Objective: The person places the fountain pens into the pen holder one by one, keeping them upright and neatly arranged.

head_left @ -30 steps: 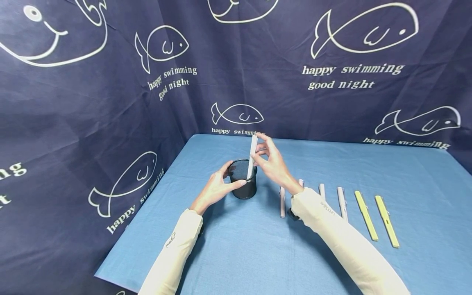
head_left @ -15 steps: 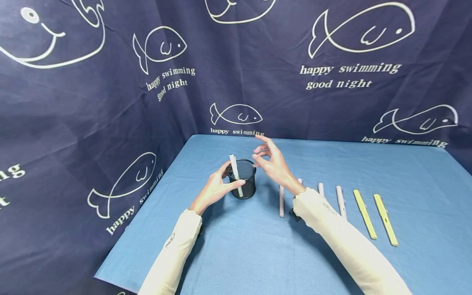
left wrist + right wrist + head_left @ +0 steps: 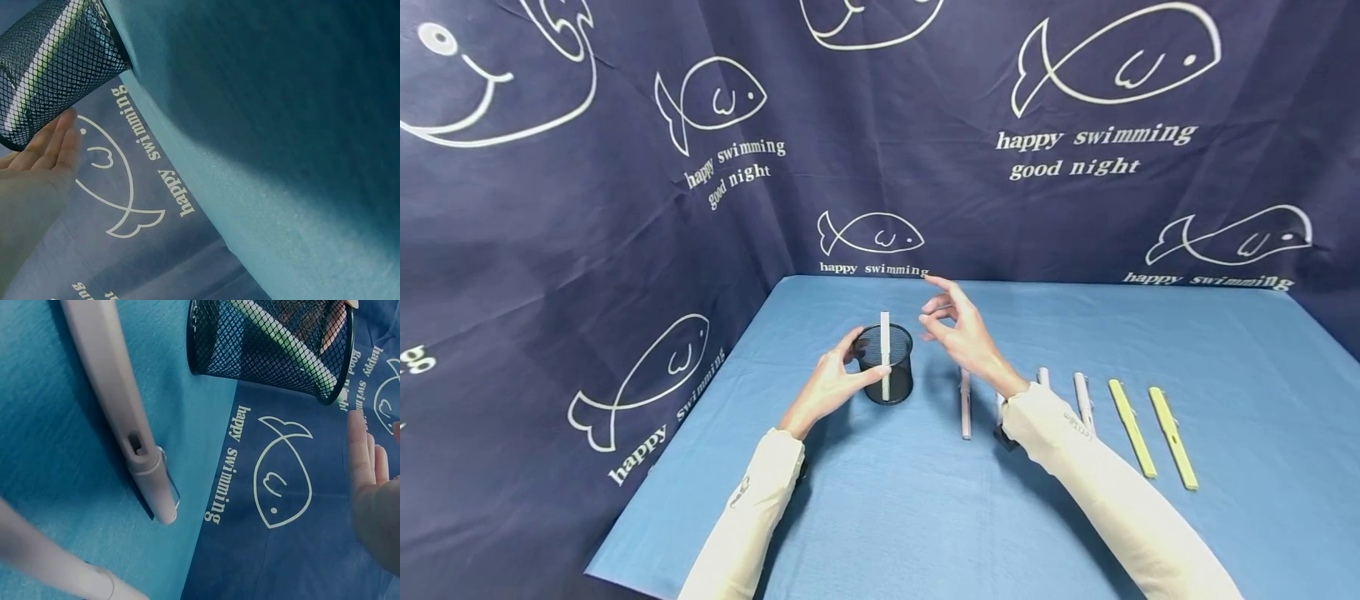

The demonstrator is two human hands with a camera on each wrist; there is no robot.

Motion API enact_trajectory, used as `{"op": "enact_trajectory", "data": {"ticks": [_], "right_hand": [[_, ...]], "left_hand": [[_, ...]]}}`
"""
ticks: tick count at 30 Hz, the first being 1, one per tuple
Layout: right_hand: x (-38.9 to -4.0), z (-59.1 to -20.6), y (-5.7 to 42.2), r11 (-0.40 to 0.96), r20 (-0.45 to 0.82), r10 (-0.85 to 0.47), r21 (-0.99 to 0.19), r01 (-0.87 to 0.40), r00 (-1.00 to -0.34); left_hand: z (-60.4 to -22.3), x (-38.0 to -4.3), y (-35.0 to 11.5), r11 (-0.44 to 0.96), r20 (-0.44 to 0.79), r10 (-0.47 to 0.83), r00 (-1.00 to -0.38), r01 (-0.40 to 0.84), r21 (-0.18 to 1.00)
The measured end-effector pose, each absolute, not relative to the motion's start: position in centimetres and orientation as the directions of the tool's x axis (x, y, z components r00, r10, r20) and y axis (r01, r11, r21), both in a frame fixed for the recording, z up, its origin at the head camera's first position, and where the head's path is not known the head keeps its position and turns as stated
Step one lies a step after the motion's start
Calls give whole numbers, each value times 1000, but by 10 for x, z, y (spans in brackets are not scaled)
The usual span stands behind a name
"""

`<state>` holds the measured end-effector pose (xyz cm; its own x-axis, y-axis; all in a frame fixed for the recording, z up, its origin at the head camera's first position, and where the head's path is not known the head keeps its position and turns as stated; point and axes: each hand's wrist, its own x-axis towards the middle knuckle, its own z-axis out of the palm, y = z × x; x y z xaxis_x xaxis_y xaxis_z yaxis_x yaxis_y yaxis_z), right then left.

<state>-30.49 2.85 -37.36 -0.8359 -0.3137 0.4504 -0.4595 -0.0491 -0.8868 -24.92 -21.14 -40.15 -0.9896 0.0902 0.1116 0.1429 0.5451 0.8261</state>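
Note:
A black mesh pen holder point(image 3: 903, 372) stands on the blue cloth, and my left hand point(image 3: 829, 385) grips its rim and side between thumb and fingers. One white pen point(image 3: 884, 331) stands inside, its upper end above the rim; its lower part shows through the mesh, pale green in the left wrist view. My right hand point(image 3: 967, 337) hovers just right of the holder, fingers loosely bent and holding nothing. In the right wrist view, my right hand point(image 3: 378, 500) is apart from the mesh holder point(image 3: 262, 353).
Right of the holder lie a pinkish pen point(image 3: 966, 408), a whitish pen point(image 3: 1043, 377), a pale lilac pen point(image 3: 1083, 398) and two yellow pens point(image 3: 1132, 429). My right forearm partly covers some of them. A dark blue printed curtain point(image 3: 1075, 217) hangs behind the table.
My right hand has let go of the white pen, which dropped into the holder, leaned left, and now appears nearly upright. The right hand has drawn slightly away; the head view shifted slightly.

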Motion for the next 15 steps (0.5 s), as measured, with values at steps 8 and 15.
{"op": "enact_trajectory", "data": {"ticks": [8,15], "right_hand": [[-305,-376,34,-46,434,-323,-895,-444,-841],[-306,-376,40,-28,434,-318,-893,-449,-843]], "left_hand": [[-402,-248,-212,557,105,73,-992,127,820],[-403,-249,-212,551,104,73,-992,127,825]]}}
